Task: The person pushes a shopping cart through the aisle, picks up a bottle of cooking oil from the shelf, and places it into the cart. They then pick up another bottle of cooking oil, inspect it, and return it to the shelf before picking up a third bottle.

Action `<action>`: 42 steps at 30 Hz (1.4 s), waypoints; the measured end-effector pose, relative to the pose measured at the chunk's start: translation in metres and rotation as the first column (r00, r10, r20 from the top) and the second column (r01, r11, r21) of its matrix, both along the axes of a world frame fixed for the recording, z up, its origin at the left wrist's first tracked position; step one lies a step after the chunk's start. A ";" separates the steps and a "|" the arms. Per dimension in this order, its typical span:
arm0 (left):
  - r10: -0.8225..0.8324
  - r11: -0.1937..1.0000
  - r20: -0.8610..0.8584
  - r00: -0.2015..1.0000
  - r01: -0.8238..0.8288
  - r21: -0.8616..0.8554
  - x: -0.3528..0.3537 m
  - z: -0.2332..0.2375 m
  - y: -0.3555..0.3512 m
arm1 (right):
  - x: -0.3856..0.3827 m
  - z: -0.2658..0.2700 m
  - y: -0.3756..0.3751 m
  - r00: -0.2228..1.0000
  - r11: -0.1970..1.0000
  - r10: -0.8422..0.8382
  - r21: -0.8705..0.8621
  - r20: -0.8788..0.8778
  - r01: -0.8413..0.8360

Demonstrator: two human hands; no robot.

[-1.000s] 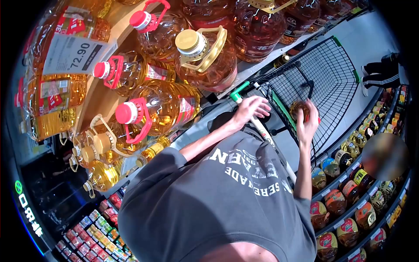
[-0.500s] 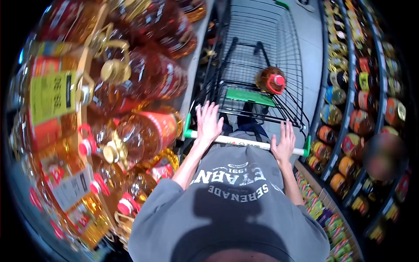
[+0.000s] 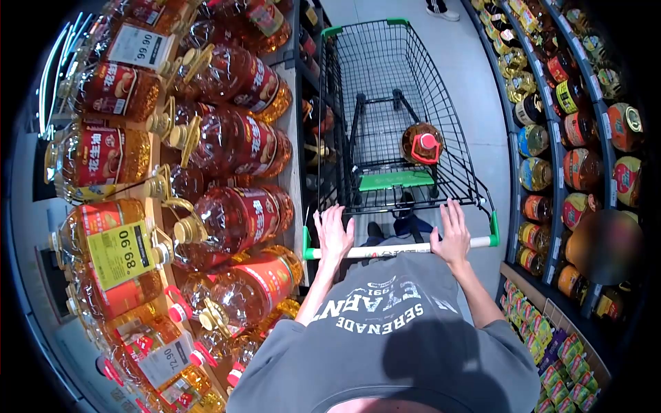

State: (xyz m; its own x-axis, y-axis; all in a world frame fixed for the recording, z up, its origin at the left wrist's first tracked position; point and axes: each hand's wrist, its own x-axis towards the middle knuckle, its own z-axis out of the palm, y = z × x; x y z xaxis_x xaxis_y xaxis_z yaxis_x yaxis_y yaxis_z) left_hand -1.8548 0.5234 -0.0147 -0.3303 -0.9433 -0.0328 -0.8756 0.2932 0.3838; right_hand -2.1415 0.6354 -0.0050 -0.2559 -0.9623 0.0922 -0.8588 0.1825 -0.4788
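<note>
My left hand (image 3: 334,234) rests its palm on the left part of the white shopping cart handle (image 3: 375,250), fingers stretched forward and spread. On the handle's right part lies my right hand (image 3: 452,233), also open with fingers extended. Ahead of both hands is the black wire shopping cart (image 3: 385,62), with green corner pieces and a green seat flap (image 3: 396,180). Inside the cart stands a large bottle of amber oil (image 3: 417,146) with a red cap and red carry handle.
Stacked large oil bottles (image 3: 255,141) with price tags line the left side, close to the cart. Shelves of jars (image 3: 575,168) run along the right, above packets (image 3: 554,354) in a low bin. Another person's shoe (image 3: 446,14) shows at the top on the tiled floor.
The view has shifted and sharpened, with more of the cart and aisle showing ahead. Both hands stay on the handle, their fingers still stretched. The oil bottle remains in the cart.
</note>
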 end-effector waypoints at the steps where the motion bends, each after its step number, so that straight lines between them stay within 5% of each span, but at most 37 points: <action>1: 0.010 1.000 0.005 1.000 -0.010 -0.002 -0.004 0.000 -0.006 | -0.005 -0.001 -0.006 1.000 1.000 0.018 0.001 -0.013 -0.018; 21: 0.127 0.987 -0.104 0.986 -0.136 -0.088 -0.092 -0.016 -0.170 | -0.094 -0.006 -0.176 0.993 0.992 0.086 0.099 -0.087 -0.077; 42: 0.179 0.981 0.001 0.984 -0.178 -0.076 -0.182 -0.035 -0.402 | -0.187 -0.026 -0.422 0.998 0.998 0.031 -0.048 -0.060 -0.034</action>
